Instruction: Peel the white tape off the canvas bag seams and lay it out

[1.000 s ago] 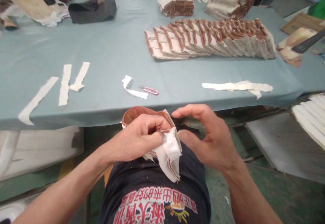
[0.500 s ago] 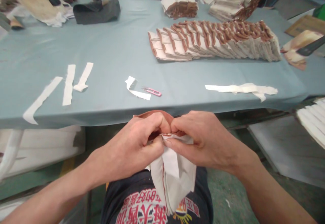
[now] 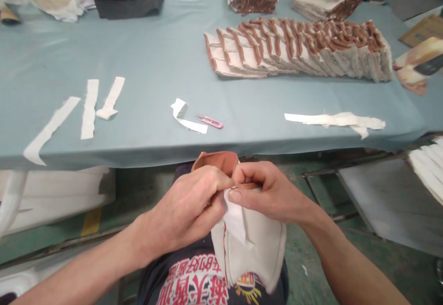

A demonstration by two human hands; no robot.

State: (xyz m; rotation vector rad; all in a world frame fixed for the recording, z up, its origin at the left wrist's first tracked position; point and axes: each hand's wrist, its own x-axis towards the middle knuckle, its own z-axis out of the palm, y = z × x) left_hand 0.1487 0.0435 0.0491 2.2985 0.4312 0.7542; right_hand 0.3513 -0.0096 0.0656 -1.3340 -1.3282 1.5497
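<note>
I saw left hand [image 3: 185, 210] and right hand [image 3: 273, 194] each with grip clenched on the fabric piece [image 3: 251, 249], pinching its 12 o'clock edge. Piece hung over the lap, 6 o'clock of pink snips [image 3: 209, 121] on the counter [image 3: 155, 65].

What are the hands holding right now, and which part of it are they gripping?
A white fabric bundle with brown trim. The left hand and right hand both pinch it at its top, brown-trimmed edge; the white part hangs below.
</note>
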